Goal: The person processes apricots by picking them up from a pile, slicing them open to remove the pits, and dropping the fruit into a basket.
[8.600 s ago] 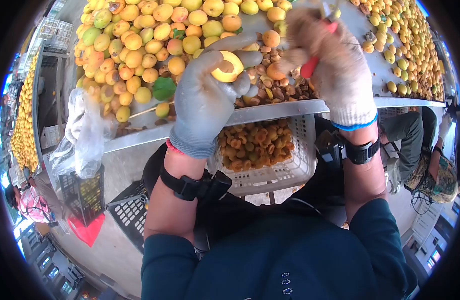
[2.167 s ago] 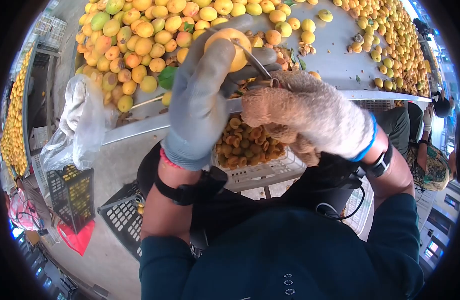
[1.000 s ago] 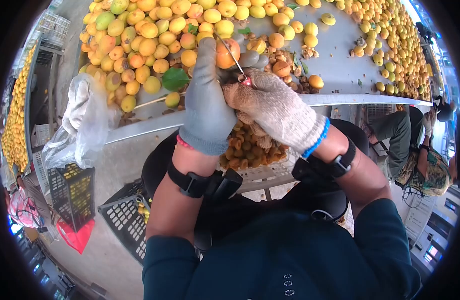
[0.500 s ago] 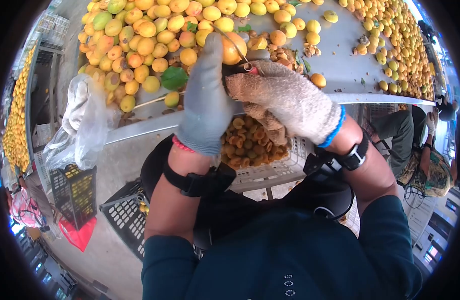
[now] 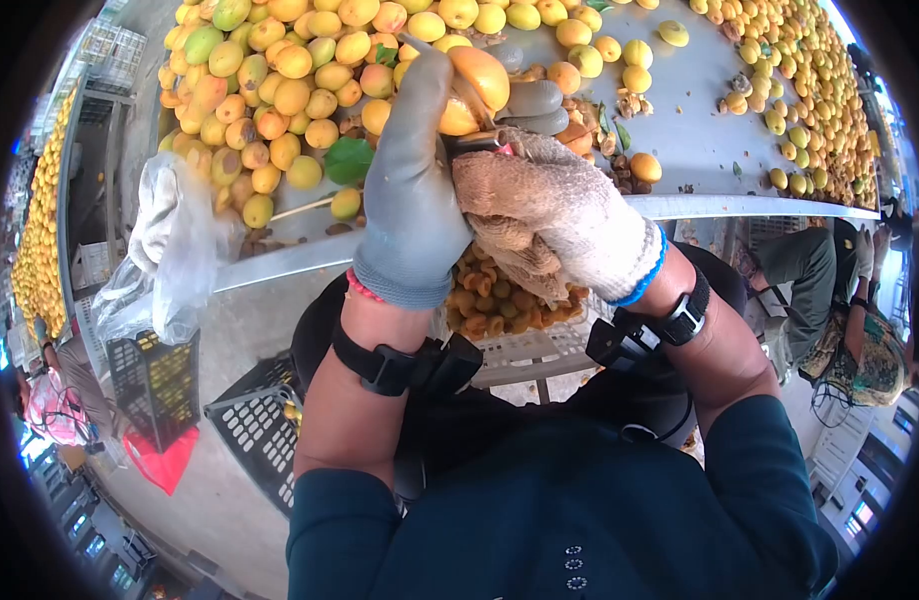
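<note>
My left hand (image 5: 408, 205), in a grey coated glove, is closed around an apricot (image 5: 483, 76). The fruit is split, its two parts gaping, with the thumb on its near side and the grey fingers behind it. My right hand (image 5: 565, 205), in a stained knitted glove with a blue cuff, is clenched around a small knife (image 5: 477, 141); a bit of its red handle shows, while most of the blade is hidden at the fruit. Both hands meet over the near edge of a metal table (image 5: 680, 120). Below them, apricot halves (image 5: 485, 310) fill a white crate (image 5: 540, 350).
Whole apricots (image 5: 290, 80) are heaped at the table's left, with another pile (image 5: 830, 120) at the right. A plastic bag (image 5: 165, 250) hangs over the front edge. A black crate (image 5: 265, 425) stands on the floor at left. Another person (image 5: 860, 330) sits at far right.
The apricot was whole-looking with the blade along it; now it is parted and gapes open. My right hand has turned slightly and shifted a little left.
</note>
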Tool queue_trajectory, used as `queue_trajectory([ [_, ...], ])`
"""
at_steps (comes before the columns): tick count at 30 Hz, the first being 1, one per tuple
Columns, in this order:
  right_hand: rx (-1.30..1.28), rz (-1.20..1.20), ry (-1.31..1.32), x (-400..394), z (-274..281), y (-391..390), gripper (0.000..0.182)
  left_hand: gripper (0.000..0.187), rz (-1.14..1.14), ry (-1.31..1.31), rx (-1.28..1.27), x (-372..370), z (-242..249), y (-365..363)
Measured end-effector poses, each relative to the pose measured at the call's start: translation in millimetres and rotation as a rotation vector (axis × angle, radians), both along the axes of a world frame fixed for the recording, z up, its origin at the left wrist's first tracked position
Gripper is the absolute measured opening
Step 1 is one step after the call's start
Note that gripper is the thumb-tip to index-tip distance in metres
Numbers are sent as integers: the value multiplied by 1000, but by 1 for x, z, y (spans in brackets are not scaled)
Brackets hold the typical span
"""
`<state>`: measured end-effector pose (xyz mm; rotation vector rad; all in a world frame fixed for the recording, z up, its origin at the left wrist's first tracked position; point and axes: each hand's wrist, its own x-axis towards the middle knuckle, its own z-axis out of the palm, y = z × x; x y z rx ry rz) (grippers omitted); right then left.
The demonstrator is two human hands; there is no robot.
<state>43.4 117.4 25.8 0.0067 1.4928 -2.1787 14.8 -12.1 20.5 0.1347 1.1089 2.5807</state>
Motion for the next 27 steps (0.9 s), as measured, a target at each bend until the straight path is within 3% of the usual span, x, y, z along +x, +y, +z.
queue_trajectory([
  [2,-37,10,-48,-2,-2,5,18,47,-4,6,-9,-3,-8,1],
  [4,6,135,-285,-6,18,23,17,44,19,-9,-37,-7,-18,2],
  [6,276,187,-90,0,25,46,28,42,71,-45,-86,-9,-25,3],
  [9,346,-123,347,-1,10,44,24,38,-4,1,71,-11,-21,0],
  [10,389,-161,248,-2,26,46,25,38,-14,-27,38,-12,-25,2],
  [11,431,-203,152,-4,42,47,26,38,19,98,-169,-10,-25,4],
  [12,706,-223,174,-11,54,39,26,38,53,226,-375,-6,-22,5],
  [14,846,-170,610,-31,21,43,28,35,58,376,-655,-3,-19,5],
  [15,824,-114,592,-31,21,42,29,34,67,449,-792,-2,-18,5],
  [17,726,-57,456,-30,23,41,29,35,-92,176,-614,-4,-11,1],
  [19,562,-55,227,-31,23,43,33,37,-133,81,-545,-6,-13,-5],
  [20,530,-27,271,-35,11,50,32,39,-158,32,-512,-6,-14,-6],
  [23,214,-147,-1,-28,8,56,27,45,-183,65,-341,-3,-6,-4],
  [25,353,-175,185,-29,0,58,27,47,-126,-22,-216,-1,-17,-3],
  [27,253,-194,169,-30,-5,61,34,49,-112,-87,-110,-4,-20,-4],
])
